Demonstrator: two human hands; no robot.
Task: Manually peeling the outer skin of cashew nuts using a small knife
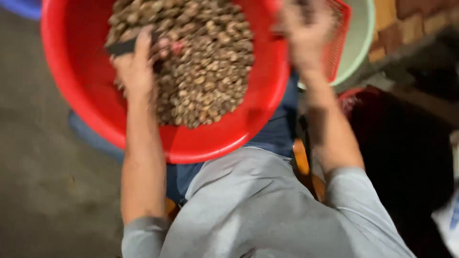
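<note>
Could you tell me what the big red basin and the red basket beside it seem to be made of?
The red basin looks like moulded plastic: smooth, glossy, one even colour, with a rounded rim. The red basket also looks plastic, with a fine open mesh wall, though blur hides detail. The brown pieces filling the basin look like dry, matte nuts or shells; I cannot tell which.

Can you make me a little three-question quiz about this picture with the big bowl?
1. True or false: the big round red plastic basin is full of water.
2. Which hand holds the dark flat tool? A) left hand B) right hand
3. What colour is the bowl rim behind the red mesh basket?

Key:
1. False; it holds a heap of small brown nuts.
2. A.
3. Pale green.
</note>
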